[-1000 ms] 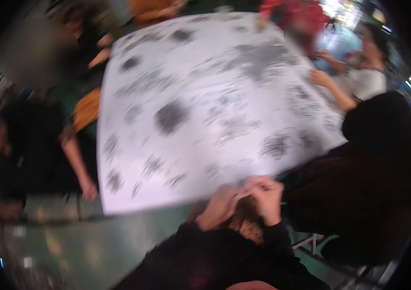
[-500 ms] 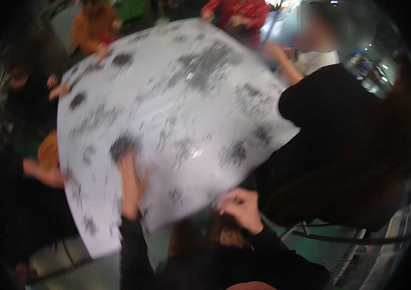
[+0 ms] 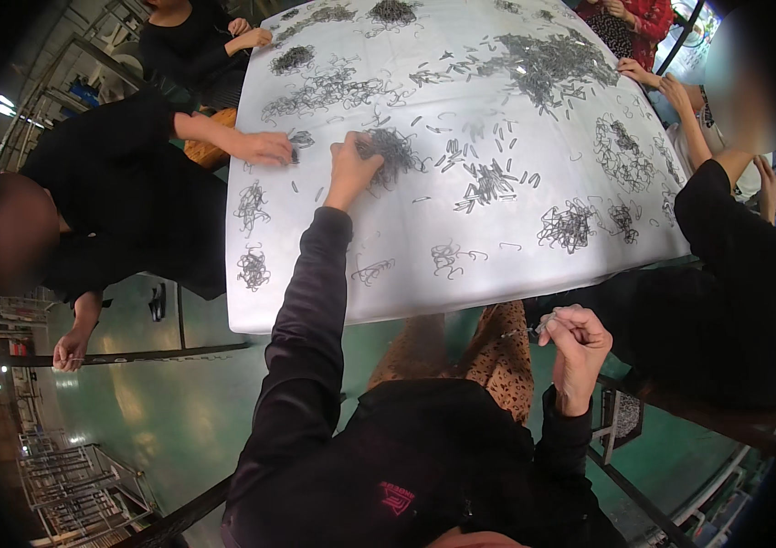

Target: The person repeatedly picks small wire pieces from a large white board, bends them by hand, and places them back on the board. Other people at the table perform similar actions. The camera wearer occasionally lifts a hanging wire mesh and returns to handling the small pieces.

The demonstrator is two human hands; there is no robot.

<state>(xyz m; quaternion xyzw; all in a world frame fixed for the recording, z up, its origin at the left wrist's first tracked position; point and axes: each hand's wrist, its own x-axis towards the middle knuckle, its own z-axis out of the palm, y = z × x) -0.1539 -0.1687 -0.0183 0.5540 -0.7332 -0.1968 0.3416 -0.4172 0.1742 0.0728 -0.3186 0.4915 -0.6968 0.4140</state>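
On a white-covered table (image 3: 379,215) lie heaps of small bent dark wire pieces. My left hand (image 3: 351,173) reaches to the left side of a dense dark wire heap (image 3: 397,160). Its fingers are curled and its thumb stands apart from them, touching the heap's edge. Off the table's near edge, above my lap, my right hand (image 3: 580,347) is raised and closed in a pinch. Something small and pale shows at its fingertips, too small to make out. Short straight grey pieces (image 3: 493,183) lie scattered right of the left hand's heap.
A co-worker's hand (image 3: 264,148) rests at a small wire pile on the left. Another person in black sleeves (image 3: 717,196) sits close on my right. More hands work along the far edges. A large wire heap (image 3: 552,68) spreads at the far right.
The view has shifted and become sharper. My left hand's fingers, stretched toward the dark heap before, are now curled at its left side. My right hand stays pinched near the table's front edge.
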